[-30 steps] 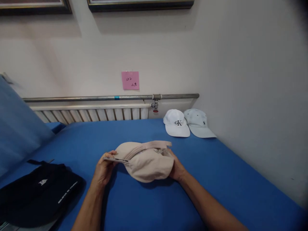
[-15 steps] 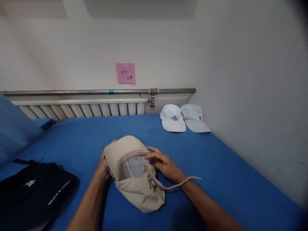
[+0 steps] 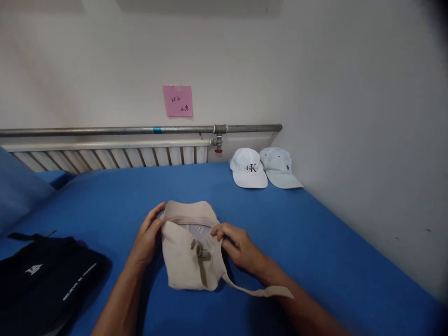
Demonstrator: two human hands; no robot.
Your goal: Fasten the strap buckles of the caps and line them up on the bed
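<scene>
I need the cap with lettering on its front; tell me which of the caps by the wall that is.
The white cap, left of the pale blue cap, bears black letters; the pale blue one shows only a tiny dark emblem.

— What is lying at the far corner of the blue sheet (image 3: pixel 315 242)?
— A white cap (image 3: pixel 248 168) and a pale cap (image 3: pixel 280 166) are sitting there, touching side by side.
— And on the left?
— A black bag (image 3: pixel 42 280) is resting at the near edge. Behind, a pipe (image 3: pixel 140 130) is running above a radiator (image 3: pixel 105 156), and a pink note (image 3: pixel 178 101) is sticking on the wall.
</scene>
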